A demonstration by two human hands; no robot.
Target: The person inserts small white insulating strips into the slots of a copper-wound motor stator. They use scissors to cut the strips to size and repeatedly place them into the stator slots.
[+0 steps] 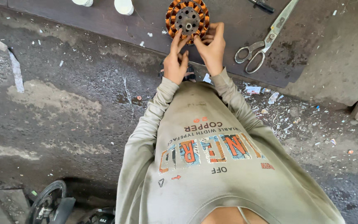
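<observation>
Touching copper-wound stator (187,17): left hand (175,62), right hand (210,49).

Even, soft daylight, no hard shadows, dim patch toward the lower corner left of the grey sweatshirt (212,166), mild glare on the scissors (266,39) above it, sharp focus around them, wide-angle stretch at the frame edges

One head-worn camera looks steeply down over the person's chest at a dark board (245,37) on the gritty floor (63,103), fairly close; the board's far edge seems cut off.
</observation>
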